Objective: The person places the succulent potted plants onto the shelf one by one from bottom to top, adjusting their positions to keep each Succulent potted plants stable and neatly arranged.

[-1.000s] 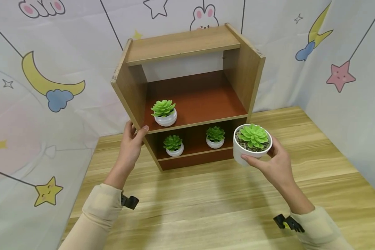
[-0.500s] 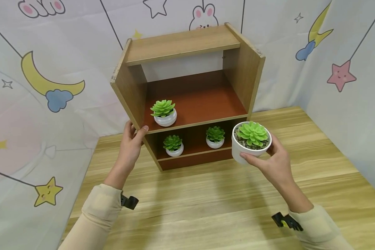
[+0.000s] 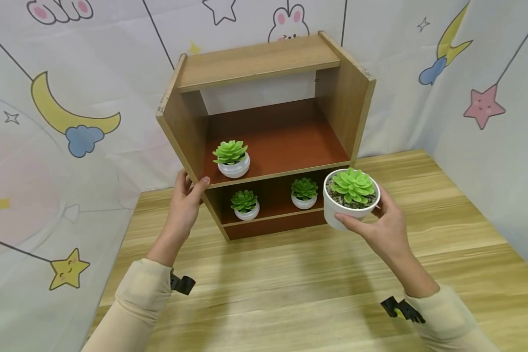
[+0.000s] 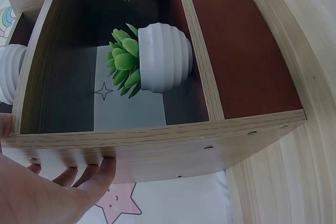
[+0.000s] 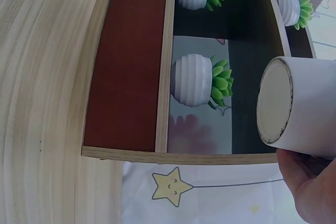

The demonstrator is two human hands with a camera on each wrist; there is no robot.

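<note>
My right hand (image 3: pixel 380 227) holds a potted succulent (image 3: pixel 352 195) in a white pot, raised in front of the shelf unit's right side, thumb on the near wall. In the right wrist view the pot's round base (image 5: pixel 275 102) faces the camera. My left hand (image 3: pixel 185 203) grips the left side panel of the wooden shelf unit (image 3: pixel 255 61), thumb at the front edge by the middle shelf. In the left wrist view its fingers (image 4: pixel 100 178) press the panel's outer face. One small succulent (image 3: pixel 232 160) stands at the left of the middle shelf.
On the lower shelf stand two more small succulents, one left (image 3: pixel 245 205) and one right (image 3: pixel 304 193), in white ribbed pots. The unit stands on a wood-grain table (image 3: pixel 281 288). A white printed curtain (image 3: pixel 70 186) hangs around the back and sides.
My right hand has carried the potted succulent slightly left and up, toward the shelf unit. The left hand keeps its place on the side panel.
</note>
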